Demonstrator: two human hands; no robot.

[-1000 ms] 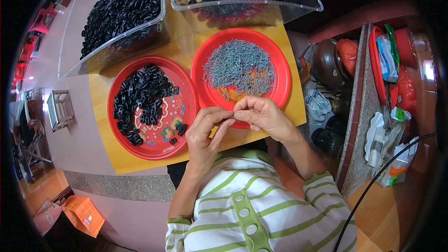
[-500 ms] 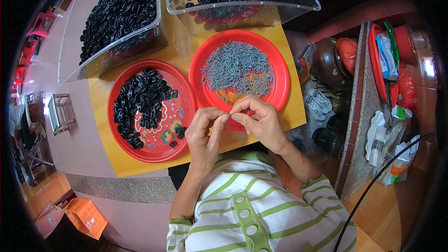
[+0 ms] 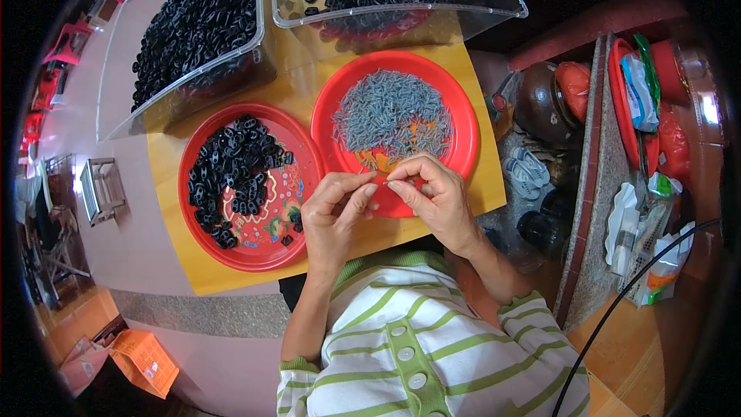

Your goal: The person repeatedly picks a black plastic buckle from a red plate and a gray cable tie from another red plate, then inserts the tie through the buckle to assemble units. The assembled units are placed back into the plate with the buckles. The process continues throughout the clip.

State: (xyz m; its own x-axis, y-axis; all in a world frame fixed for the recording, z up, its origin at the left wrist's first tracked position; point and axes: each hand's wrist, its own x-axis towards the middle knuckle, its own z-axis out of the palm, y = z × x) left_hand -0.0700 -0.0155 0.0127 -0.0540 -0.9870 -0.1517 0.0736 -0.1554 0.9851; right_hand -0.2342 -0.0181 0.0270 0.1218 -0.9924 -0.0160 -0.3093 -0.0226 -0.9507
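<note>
Over the near rim of a red tray (image 3: 472,139) full of small grey screws (image 3: 386,108), my two hands meet fingertip to fingertip. My left hand (image 3: 333,205) is closed in a pinch, thumb against forefinger; whatever lies between them is hidden. My right hand (image 3: 432,199) pinches too, with something tiny at its tips, too small to name. Left of my left hand is a second red tray (image 3: 266,262), flower-patterned, with a heap of small black oval plastic pieces (image 3: 235,158) that have holes through them. A few such pieces (image 3: 296,220) lie apart near its right side.
Two clear plastic bins stand at the back: the left bin (image 3: 261,31) heaped with black pieces, the right bin (image 3: 401,9) holding fewer. Everything rests on a yellow board (image 3: 181,239). Right of it are a brown jar (image 3: 540,96) and a black cable (image 3: 617,297).
My fingertips have drawn slightly apart, leaving a narrow gap. The left hand has shifted a little left and down; trays and bins look unchanged.
</note>
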